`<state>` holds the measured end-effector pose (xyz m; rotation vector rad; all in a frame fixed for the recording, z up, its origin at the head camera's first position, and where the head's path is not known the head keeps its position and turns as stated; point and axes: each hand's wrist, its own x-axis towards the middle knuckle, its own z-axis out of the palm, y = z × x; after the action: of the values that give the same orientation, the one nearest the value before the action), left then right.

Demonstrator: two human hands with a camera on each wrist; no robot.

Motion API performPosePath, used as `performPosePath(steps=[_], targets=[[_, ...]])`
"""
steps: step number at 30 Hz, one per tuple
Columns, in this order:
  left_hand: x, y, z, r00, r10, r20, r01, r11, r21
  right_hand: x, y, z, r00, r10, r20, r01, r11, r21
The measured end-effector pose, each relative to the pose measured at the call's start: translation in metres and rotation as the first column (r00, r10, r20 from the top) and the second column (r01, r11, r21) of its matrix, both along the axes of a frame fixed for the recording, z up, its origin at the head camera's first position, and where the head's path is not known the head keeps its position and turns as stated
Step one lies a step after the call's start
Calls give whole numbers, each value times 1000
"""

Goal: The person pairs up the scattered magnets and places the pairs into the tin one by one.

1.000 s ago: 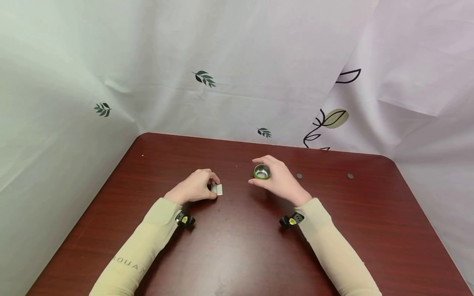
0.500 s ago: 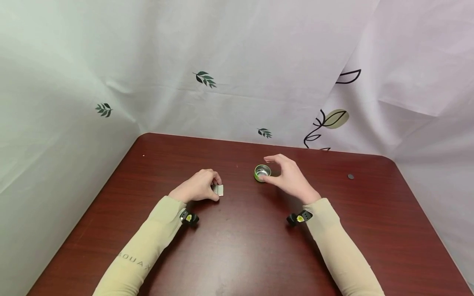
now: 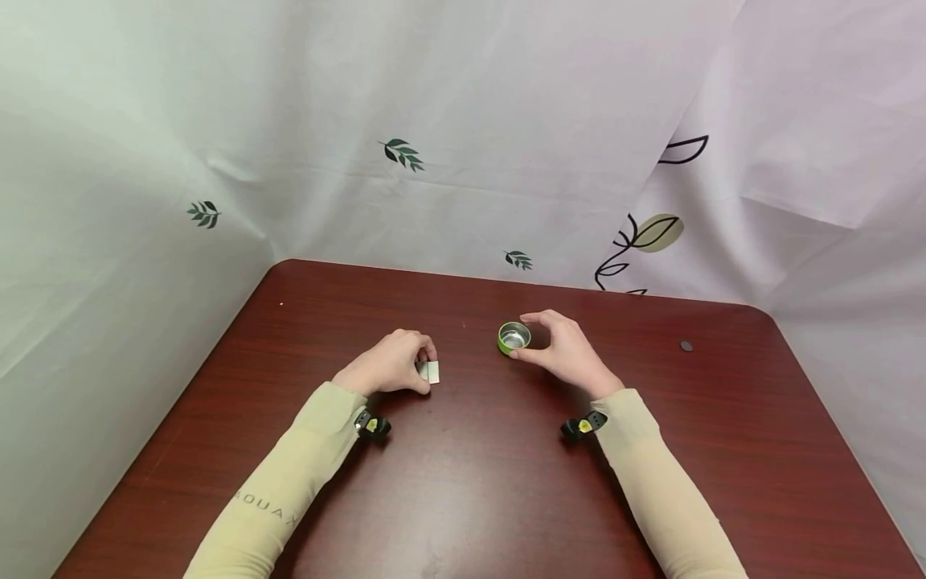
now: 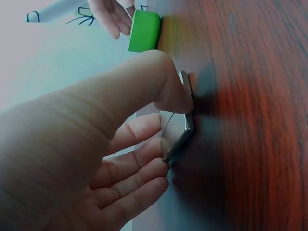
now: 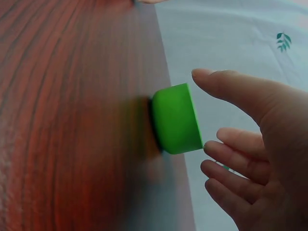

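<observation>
In the head view, my left hand [image 3: 394,362] pinches a small flat silvery rectangular piece [image 3: 433,371] by its edges, low at the tabletop. A seam crosses the piece [image 4: 174,126] in the left wrist view, where thumb and fingertips lie at opposite sides of it. A small round green cup [image 5: 175,120] with a shiny metal inside stands upright on the table. Beside the cup, on its right, my right hand [image 3: 567,347] has its thumb and fingers spread near the rim. The right wrist view shows the thumb apart from the cup and a fingertip close to its rim.
The dark red-brown wooden table [image 3: 448,490] has white cloth [image 3: 463,201] behind it and at its sides. A small dark grey disc [image 3: 686,346] lies on the table at the far right.
My right hand has drawn back to the right from around the cup, which stays in nearly the same place. A second grey disc, visible earlier, is out of sight. The left hand has barely moved.
</observation>
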<state>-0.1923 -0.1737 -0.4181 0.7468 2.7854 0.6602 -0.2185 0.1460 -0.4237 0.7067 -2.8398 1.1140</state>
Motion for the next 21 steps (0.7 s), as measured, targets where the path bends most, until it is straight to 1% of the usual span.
performPosePath(steps=[4, 10, 15, 21], targets=[[-1, 3, 1, 1000, -2, -1, 2, 1000, -8, -2, -1, -5, 1000, -6, 11, 6, 1000, -1], [-2, 5, 3, 1000, -10, 2, 10, 1000, -10, -5, -2, -8, 1000, -4, 8, 4, 1000, -14], [-4, 6, 4, 1000, 0, 17, 0, 1000, -31, -5, -2, -8, 1000, -4, 13, 4, 1000, -16], [-2, 10, 7, 1000, 14, 28, -13, 999, -39, -5, -3, -10, 1000, -8, 24, 9, 1000, -27]])
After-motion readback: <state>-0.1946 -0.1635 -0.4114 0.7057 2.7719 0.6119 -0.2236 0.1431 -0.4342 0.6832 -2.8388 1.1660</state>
